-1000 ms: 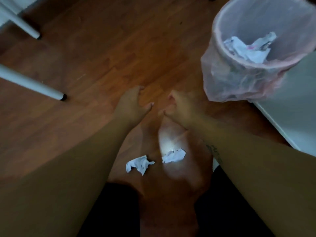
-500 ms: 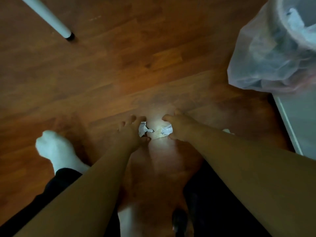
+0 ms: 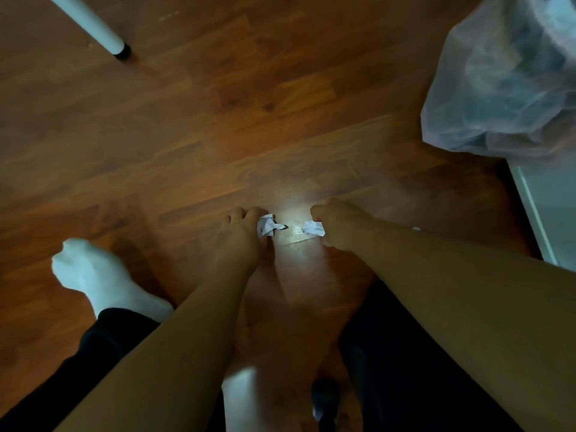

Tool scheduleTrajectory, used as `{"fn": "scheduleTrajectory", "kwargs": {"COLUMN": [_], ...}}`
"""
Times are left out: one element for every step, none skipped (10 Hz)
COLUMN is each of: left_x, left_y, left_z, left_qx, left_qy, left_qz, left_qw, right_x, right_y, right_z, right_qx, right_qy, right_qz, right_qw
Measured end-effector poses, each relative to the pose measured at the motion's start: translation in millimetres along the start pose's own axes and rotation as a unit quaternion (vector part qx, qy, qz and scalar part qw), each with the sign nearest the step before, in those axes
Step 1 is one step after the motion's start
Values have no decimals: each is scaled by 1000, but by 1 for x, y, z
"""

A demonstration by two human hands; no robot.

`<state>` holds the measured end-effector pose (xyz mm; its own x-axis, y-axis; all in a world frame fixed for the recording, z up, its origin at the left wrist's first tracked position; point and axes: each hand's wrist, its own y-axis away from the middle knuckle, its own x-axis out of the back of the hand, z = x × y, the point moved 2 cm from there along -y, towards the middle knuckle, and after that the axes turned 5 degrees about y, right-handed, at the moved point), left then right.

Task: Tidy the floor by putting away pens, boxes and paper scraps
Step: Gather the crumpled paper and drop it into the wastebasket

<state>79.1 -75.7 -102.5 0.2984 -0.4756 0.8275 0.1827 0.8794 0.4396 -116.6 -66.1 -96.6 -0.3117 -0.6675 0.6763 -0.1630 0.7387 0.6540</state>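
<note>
Over wooden floor (image 3: 218, 120), left hand (image 3: 240, 235) grips one scrap (image 3: 266, 225), right hand (image 3: 338, 224) a second scrap (image 3: 313, 228).

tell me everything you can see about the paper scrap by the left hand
The paper scrap is small, white and crumpled into a loose wad, with dark marks in its folds and a thin point sticking out rightward. The left hand pinches its left side with curled fingers, down at the wooden floor; whether it touches the boards cannot be told. It lies beside a bright patch of light, apart from a second scrap held by the right hand.
</note>
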Motion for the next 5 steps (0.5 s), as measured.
{"fn": "scheduleTrajectory", "kwargs": {"left_x": [8, 19, 44, 79, 116], "left_y": [-11, -27, -44, -57, -72], "left_z": [14, 27, 44, 67, 96], "left_qx": [-27, -56, -74, -94, -115], "left_qy": [42, 52, 56, 91, 105], "left_qz": [0, -14, 2, 31, 55], "left_qw": [999, 997, 996, 991, 986], "right_x": [10, 27, 58, 101, 146], "right_y": [-3, -9, -3, 12, 32], "right_z": [11, 20, 24, 29, 37], "right_qx": [-4, -11, 5, -18, -56], "right_qy": [-33, -97, -166, -215, -247], "right_qz": [8, 39, 120, 193, 268], "right_qw": [999, 994, 979, 957, 930]}}
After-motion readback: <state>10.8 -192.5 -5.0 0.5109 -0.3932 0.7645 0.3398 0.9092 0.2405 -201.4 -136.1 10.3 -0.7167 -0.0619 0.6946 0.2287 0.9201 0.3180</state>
